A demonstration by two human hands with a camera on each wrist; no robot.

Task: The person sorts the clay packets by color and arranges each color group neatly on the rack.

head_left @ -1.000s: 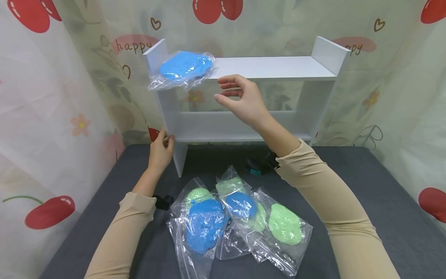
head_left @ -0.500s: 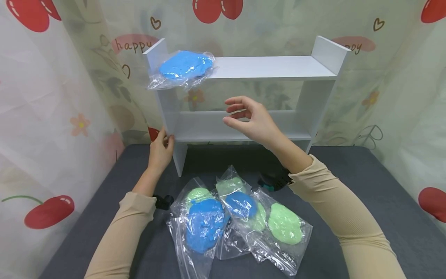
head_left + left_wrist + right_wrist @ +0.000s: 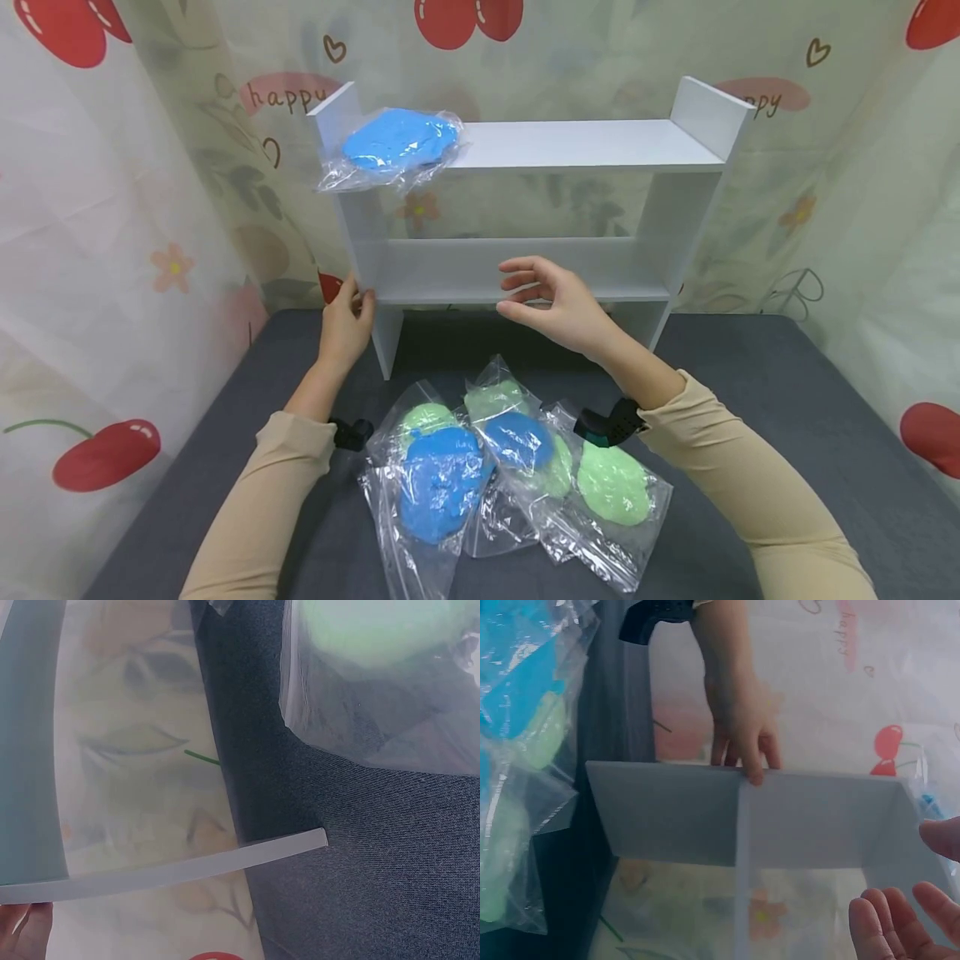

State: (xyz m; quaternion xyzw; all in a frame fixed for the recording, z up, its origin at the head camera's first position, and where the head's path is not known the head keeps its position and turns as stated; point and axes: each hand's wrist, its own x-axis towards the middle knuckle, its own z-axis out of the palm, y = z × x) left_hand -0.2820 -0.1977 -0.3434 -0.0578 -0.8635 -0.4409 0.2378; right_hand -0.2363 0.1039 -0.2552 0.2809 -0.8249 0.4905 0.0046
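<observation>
Blue bag (image 3: pixel 397 143) shelved upper left; four bags (image 3: pixel 611 483) remain low centre. Left hand (image 3: pixel 345 321) grips shelf (image 3: pixel 585 146); right hand (image 3: pixel 558 304) released, empty.

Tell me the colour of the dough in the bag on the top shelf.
Blue dough, clearest in the head view.
</observation>
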